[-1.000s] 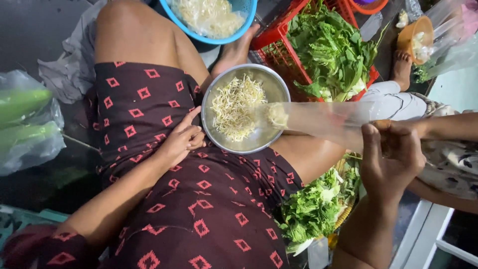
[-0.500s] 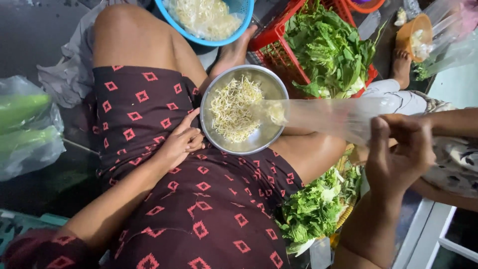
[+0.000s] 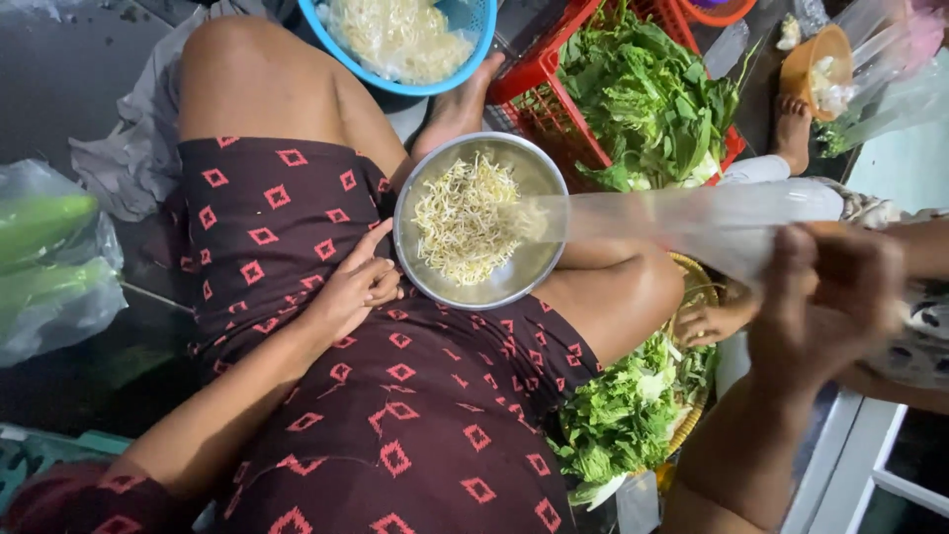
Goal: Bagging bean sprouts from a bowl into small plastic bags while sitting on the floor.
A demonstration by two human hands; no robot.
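Holding clear bag, right hand

A clear plastic bag stretches from the raised right hand; another bulges with green produce far left

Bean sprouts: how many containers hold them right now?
2: the metal bowl on the lap, steadied by the left hand, and the blue basket beyond the knee. Others may sit out of frame.

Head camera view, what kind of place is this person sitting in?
Probably a market stall or street-side food prep spot, worked sitting at floor level. Signs: a red crate of leafy greens, a blue basket of bean sprouts, and a metal bowl of sprouts on the lap.
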